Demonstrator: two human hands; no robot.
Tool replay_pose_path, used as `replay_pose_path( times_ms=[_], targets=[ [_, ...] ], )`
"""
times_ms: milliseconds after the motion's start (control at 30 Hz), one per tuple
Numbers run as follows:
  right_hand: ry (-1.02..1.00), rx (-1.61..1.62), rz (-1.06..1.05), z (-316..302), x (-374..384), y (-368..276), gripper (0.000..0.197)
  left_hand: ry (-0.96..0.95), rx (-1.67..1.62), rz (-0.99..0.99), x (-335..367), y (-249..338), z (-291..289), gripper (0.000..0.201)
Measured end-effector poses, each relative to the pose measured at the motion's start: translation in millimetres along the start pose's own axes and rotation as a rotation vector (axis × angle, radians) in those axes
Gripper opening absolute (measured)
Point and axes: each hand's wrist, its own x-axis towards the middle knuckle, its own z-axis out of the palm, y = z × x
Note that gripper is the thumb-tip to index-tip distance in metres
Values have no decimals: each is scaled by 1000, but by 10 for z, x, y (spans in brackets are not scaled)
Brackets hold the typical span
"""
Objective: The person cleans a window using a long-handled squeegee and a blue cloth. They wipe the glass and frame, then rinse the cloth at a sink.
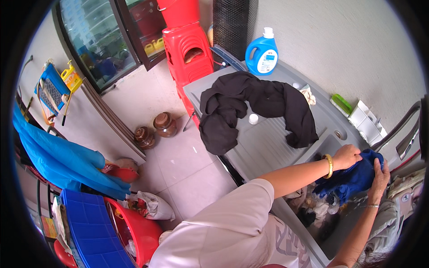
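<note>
A wet-looking dark blue cloth (pixel 357 178) hangs over the sink basin (pixel 328 143). Its upper edge is gripped by my left hand (pixel 347 157), with a gold bangle on the wrist and the fingers closed. At the cloth's other side, my right hand (pixel 380 177) pinches it between thumb and fingers. The cloth's lower end trails into the basin, over light and dark laundry (pixel 315 207) lying in water. What kind of garment the blue cloth is, I cannot tell.
Black clothing (pixel 250 96) lies curved across the ribbed washboard (pixel 263 143), around a white cap (pixel 253 119). Behind stand a blue detergent bottle (pixel 262 53), a green brush (pixel 342 103) and a white caddy (pixel 366 120). The faucet (pixel 397 127) arches at the right. Red stools (pixel 187 56) stand far left.
</note>
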Motion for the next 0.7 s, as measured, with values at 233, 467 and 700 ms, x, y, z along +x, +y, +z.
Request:
replay_pose_path(
  times_ms=[233, 467, 700],
  targets=[
    [-306, -289, -16, -62, 9, -134, 45, 129, 35, 17, 129, 178, -178, 22],
    [-349, -484, -58, -137, 63, -153, 36, 35, 162, 43, 278, 202, -234, 28],
    [4, -350, -36, -449, 244, 90, 33, 101, -62, 176, 481, 15, -177, 21]
  ],
)
